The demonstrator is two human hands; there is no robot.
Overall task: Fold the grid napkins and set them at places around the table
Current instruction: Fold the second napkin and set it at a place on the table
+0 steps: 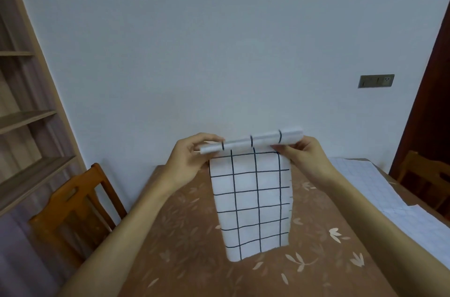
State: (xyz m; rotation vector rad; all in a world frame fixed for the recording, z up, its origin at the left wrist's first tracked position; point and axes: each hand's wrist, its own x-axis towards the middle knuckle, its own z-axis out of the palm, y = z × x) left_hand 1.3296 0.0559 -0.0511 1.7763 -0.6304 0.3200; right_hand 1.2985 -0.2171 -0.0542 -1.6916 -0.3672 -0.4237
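Note:
A white napkin with a dark grid [253,201] hangs in the air over the table, its top edge folded into a narrow band. My left hand [190,158] pinches the left end of that band. At the right end my right hand [304,155] pinches it too. The napkin's lower edge reaches down toward the brown tablecloth with a leaf print [185,235]. More white grid cloth [379,189] lies flat on the table's right side.
A wooden chair [73,214] stands at the table's left side, and another chair [426,182] is at the right. Wooden shelves [26,116] line the left wall. A plain wall with a socket plate [376,81] is straight ahead.

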